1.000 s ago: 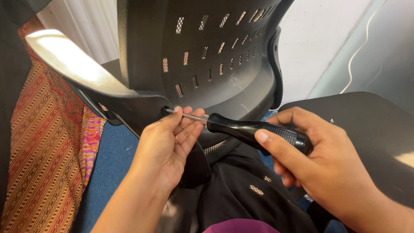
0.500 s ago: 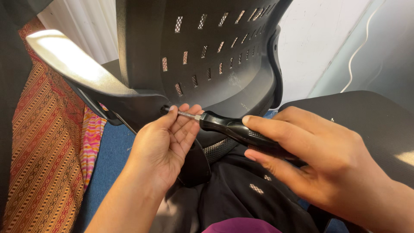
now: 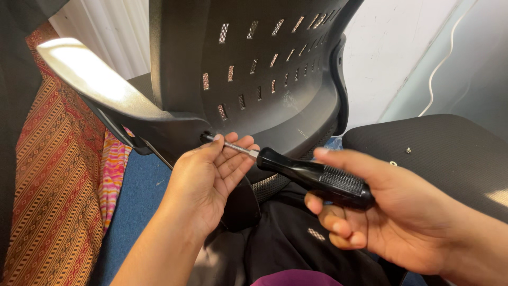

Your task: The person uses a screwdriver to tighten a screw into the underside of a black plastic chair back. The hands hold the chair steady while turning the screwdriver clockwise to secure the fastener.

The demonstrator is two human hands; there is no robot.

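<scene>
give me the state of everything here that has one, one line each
screwdriver: tilted, tip set in a hole at the chair's armrest joint
left hand: open, fingertips steadying the metal shaft
right hand: loosely wrapped round the black handle, fingers partly open
chair back: tipped over, slotted shell facing the camera
armrest: attached to the chair back
loose screws: lying on the black seat pad
</scene>
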